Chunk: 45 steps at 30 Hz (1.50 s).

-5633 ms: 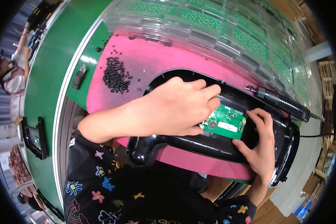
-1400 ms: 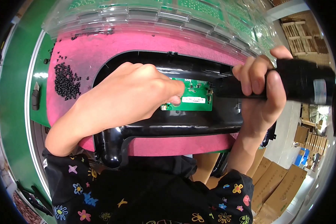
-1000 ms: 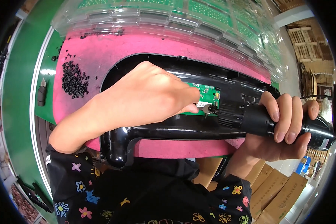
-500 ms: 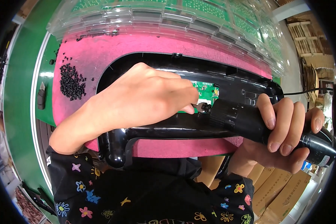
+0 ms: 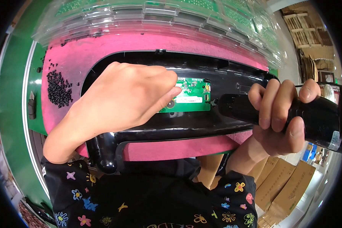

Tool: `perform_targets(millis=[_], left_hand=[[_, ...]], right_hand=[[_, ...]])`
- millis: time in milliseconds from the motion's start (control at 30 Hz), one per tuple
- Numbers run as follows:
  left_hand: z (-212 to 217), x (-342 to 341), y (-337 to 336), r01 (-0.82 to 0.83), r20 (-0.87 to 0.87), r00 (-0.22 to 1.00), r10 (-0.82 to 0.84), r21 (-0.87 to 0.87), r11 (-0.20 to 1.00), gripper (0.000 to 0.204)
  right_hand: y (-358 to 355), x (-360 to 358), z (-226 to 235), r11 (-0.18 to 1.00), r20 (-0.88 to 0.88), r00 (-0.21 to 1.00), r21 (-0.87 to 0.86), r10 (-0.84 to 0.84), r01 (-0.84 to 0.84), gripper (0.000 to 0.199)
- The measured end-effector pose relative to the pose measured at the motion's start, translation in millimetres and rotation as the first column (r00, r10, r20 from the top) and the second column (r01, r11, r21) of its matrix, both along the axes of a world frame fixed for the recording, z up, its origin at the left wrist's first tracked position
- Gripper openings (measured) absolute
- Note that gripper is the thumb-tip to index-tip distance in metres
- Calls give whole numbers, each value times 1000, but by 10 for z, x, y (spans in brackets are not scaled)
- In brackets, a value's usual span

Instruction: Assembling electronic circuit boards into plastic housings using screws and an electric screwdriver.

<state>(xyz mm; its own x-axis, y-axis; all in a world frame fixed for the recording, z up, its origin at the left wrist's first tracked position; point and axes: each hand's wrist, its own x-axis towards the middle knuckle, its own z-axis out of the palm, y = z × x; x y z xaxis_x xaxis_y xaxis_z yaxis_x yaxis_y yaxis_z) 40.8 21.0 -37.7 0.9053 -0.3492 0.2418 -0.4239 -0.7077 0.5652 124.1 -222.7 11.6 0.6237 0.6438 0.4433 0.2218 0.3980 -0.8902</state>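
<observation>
A long black plastic housing (image 5: 159,131) lies open side up, with a green circuit board (image 5: 193,106) inside it. My left hand (image 5: 129,95) is closed above the board's left part, thumb and fingers pinched together; whatever they hold is hidden. My right hand (image 5: 279,110) wraps round a black electric screwdriver (image 5: 239,106), which lies nearly level over the housing's right side. Its tip points left, beside the board's right edge, with a small dark piece at it that is too small to name for certain.
A pile of small black screws (image 5: 59,89) sits at the left of the pink mat (image 5: 159,150). Farther left lies a utility knife (image 5: 32,106). Stacked clear plastic trays (image 5: 152,19) with green boards line the far side. Cardboard boxes (image 5: 292,186) stand at lower right.
My left fingers have moved left, away from the small screws at the screwdriver's tip, uncovering more of the board. My right hand has shifted its hold, and the screwdriver is more level.
</observation>
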Motion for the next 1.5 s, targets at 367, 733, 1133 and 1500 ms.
perform_targets(millis=[367, 733, 1133, 1500], left_hand=[[-53, 24, 6, -20, 27, 999, 24, -155, 988, 12], [-86, 38, 13, 79, 118, 991, -57, -186, 979, 15], [-22, 24, 72, 141, -65, 988, -141, 0, 990, 13], [-63, 1, 1, 94, 82, 993, -87, -80, 992, 12]], right_hand=[[71, -59, -38, 989, 2, 993, -91, -121, 120, 38], [93, -111, -22, 976, 1, 985, -128, -175, 174, 38], [262, -175, -123, 986, -9, 988, -67, -152, 151, 37], [104, 29, -188, 956, -68, 982, 227, -176, 187, 33]])
